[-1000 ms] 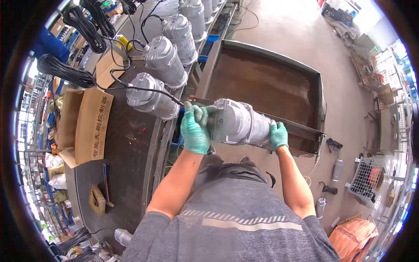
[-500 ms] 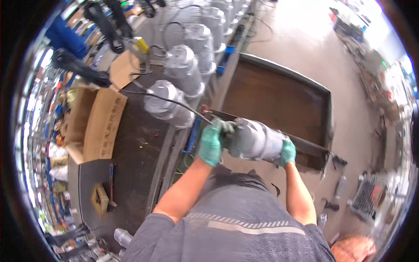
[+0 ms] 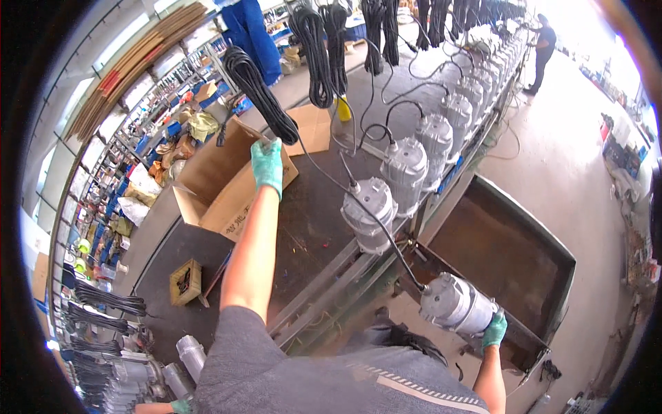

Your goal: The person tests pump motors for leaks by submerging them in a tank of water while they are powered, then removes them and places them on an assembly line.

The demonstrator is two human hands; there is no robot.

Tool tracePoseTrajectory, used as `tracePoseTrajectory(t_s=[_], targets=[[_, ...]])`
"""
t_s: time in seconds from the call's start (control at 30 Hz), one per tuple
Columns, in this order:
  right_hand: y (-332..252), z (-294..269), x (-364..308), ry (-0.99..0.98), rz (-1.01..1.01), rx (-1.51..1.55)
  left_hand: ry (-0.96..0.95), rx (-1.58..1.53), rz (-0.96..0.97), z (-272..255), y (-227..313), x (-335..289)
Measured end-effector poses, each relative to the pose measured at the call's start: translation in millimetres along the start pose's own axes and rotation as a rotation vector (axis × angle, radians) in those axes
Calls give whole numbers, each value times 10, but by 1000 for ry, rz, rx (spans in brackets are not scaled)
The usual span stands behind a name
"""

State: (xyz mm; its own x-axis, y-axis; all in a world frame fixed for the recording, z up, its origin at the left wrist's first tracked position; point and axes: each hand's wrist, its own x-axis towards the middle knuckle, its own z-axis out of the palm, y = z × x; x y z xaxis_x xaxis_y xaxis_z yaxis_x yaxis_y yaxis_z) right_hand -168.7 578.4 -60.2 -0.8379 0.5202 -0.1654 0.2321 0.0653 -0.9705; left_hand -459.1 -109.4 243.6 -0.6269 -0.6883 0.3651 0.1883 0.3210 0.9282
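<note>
My right hand [image 3: 494,330], in a green glove, grips the outer end of a grey cylindrical motor [image 3: 452,303]. The motor lies tilted nearly sideways, over the near edge of a brown-floored metal tray. From its other end a black cable runs up and left to a coiled black cable [image 3: 258,93] hanging above the bench. My left hand [image 3: 267,165], gloved alike, is raised with its fingers toward the lower end of that coil. Its fingers look apart; contact with the coil is unclear. Nearest on the bench stands an upright grey motor [image 3: 370,214] with its own cable.
An open cardboard box [image 3: 227,179] sits on the dark bench [image 3: 310,238]. A small yellow box [image 3: 186,281] is nearer. More motors line the bench's right edge beneath hanging coils. The metal tray [image 3: 493,228] is right. Another person's gloved hand [image 3: 181,406] shows lower left; a person [image 3: 543,54] stands far off.
My left hand has left the motor and moved up and left toward the hanging coil. My right hand still holds the motor. The view has shifted, bringing more of the bench and coils into sight.
</note>
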Motion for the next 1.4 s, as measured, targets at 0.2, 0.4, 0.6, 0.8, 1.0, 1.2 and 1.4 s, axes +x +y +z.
tracePoseTrajectory(t_s=[0.2,0.4,0.6,0.8,1.0,1.2,1.4], targets=[[81,-77,78,-35,-6,-32,-131,60,115,439,-119,1145],[145,-73,66,-29,24,74,-44,273,207,593,-87,929],[279,-80,137,-28,56,184,-95,149,452,89,653,559],[102,-43,15,-68,55,315,-431,-92,268,-462,1396,50],[131,-141,20,-60,76,105,-508,-89,-344,-1221,1198,-1139],[-57,-59,-29,-56,95,178,-364,1002,-72,-1191,-786,-1849],[-86,-3,4,-17,-80,-355,-1026,160,304,-9,116,-2984]])
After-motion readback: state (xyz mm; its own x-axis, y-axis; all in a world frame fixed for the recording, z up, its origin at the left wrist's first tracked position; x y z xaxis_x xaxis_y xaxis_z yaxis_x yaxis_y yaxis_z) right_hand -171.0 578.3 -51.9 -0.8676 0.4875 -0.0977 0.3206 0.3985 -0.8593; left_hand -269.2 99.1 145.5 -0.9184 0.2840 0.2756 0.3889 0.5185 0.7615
